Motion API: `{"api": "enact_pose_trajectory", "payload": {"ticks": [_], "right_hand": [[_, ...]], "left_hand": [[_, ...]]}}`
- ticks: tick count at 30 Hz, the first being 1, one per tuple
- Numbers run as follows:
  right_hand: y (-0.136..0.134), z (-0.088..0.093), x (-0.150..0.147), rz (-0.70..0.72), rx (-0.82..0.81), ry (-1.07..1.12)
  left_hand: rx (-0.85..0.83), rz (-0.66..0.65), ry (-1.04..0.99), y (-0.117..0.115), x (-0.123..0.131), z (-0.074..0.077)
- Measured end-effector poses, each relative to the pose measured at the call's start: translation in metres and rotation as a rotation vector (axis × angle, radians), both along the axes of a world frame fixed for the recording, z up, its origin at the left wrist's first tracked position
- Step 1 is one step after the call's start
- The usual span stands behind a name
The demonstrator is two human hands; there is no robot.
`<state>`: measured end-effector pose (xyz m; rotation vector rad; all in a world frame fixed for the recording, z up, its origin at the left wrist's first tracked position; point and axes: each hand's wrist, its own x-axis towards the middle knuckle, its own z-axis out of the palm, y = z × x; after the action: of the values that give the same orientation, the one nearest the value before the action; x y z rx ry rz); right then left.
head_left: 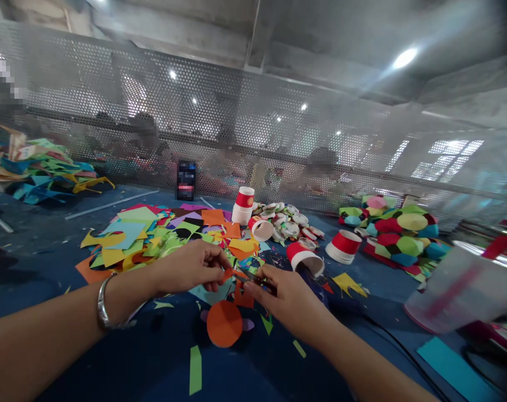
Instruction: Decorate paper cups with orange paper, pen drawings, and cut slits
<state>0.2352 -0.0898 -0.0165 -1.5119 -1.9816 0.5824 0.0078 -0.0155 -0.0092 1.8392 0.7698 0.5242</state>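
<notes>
Between finger and thumb my left hand (201, 267) pinches a small piece of orange paper (228, 274). My right hand (281, 293) is closed around a pair of dark scissors (253, 277), its blades pointing left at that paper. Most of the handles are hidden by my fingers. Just below both hands an orange paper circle (224, 324) lies flat, with a small purple piece (248, 324) showing at its right edge and another at its left. Behind my left hand spreads a heap of coloured paper scraps (128, 231).
Red and white paper cups (243, 205) stand or lie beyond my hands, near a pile of round pieces (287, 220). A phone (186, 180) leans against the perforated metal screen (220, 111). At right are colourful paper crafts (398, 229), a translucent cup (458, 287) and a black cable (398, 340).
</notes>
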Motion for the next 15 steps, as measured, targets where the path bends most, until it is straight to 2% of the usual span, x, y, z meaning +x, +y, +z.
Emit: {"api": "enact_pose_trajectory", "payload": {"ticks": [3,6,9,15], "right_hand": [[0.0,0.003,-0.002,-0.006,-0.03,0.164],[-0.001,0.006,-0.005,-0.012,-0.096,0.396],[-0.002,0.006,-0.008,0.003,-0.101,0.528],[-0.003,0.006,-0.01,0.064,-0.071,0.569]], "left_hand": [[-0.089,0.096,-0.13,-0.004,0.008,0.0],[-0.093,0.175,-0.227,-0.009,0.017,-0.003],[-0.073,0.15,-0.303,-0.017,0.024,-0.005],[-0.066,0.103,-0.32,-0.03,0.027,-0.003]]}}
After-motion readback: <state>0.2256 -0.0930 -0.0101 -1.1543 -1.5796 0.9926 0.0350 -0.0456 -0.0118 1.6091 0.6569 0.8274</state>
